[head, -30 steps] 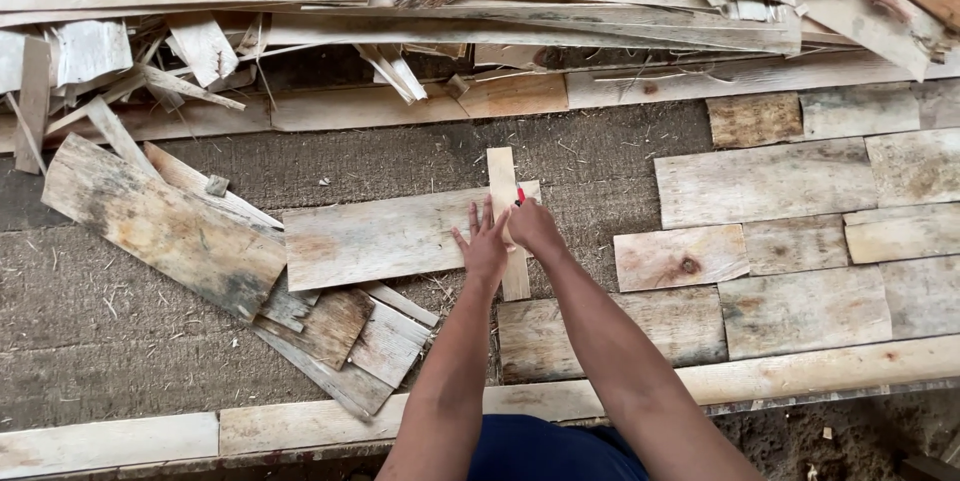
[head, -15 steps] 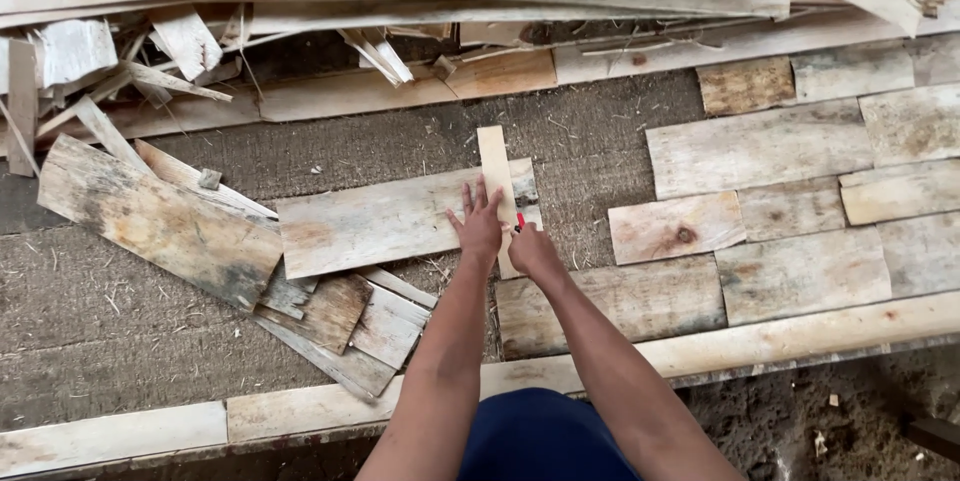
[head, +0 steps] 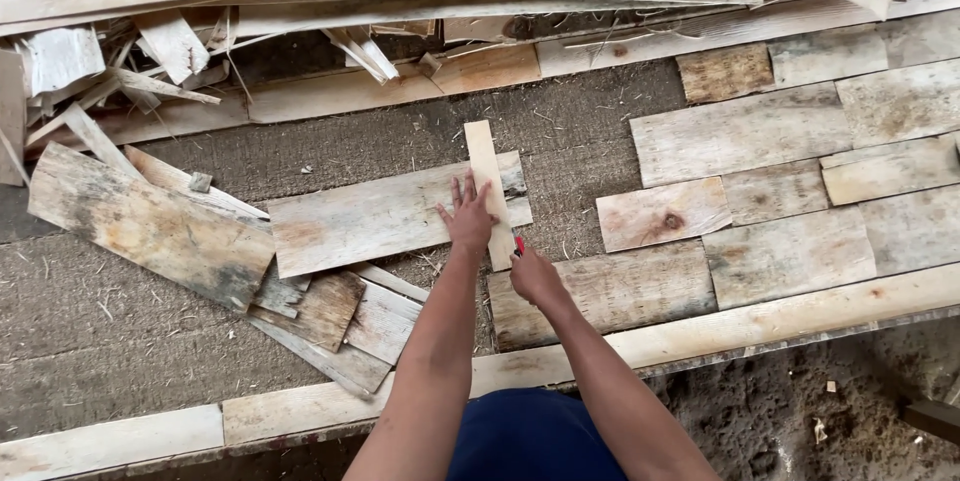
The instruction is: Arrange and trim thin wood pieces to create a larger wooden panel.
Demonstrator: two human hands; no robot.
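Left hand flat on narrow pale wood strip, right hand gripping red marker

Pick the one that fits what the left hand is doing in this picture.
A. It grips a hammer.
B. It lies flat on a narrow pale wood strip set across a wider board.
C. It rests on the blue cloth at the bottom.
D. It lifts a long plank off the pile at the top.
B: the left hand lies spread, fingers open, on the narrow pale strip, which crosses the wider board.
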